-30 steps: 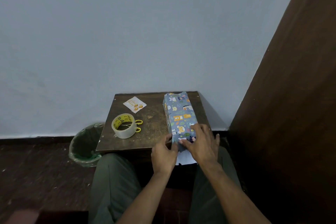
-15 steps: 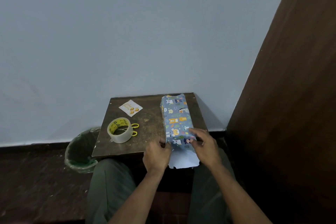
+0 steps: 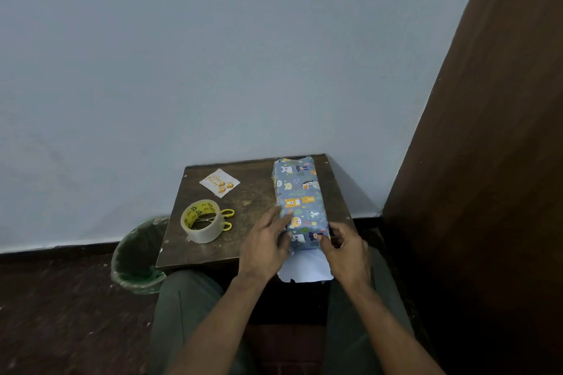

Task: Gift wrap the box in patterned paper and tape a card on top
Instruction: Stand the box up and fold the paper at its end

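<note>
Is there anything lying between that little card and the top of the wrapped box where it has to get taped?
Nothing visible does. The card lies flat at the back left of the table, and only bare tabletop separates it from the wrapped box. The tape roll sits nearer the front, off that path. Both hands are at the box's near end.

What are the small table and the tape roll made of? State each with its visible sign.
Small dark brown table: apparently wood or wood board, matt and worn, with scuffed pale patches and corner screws. Clear tape roll with yellow core: apparently glossy plastic film, translucent, on a printed yellow core, probably cardboard.
</note>
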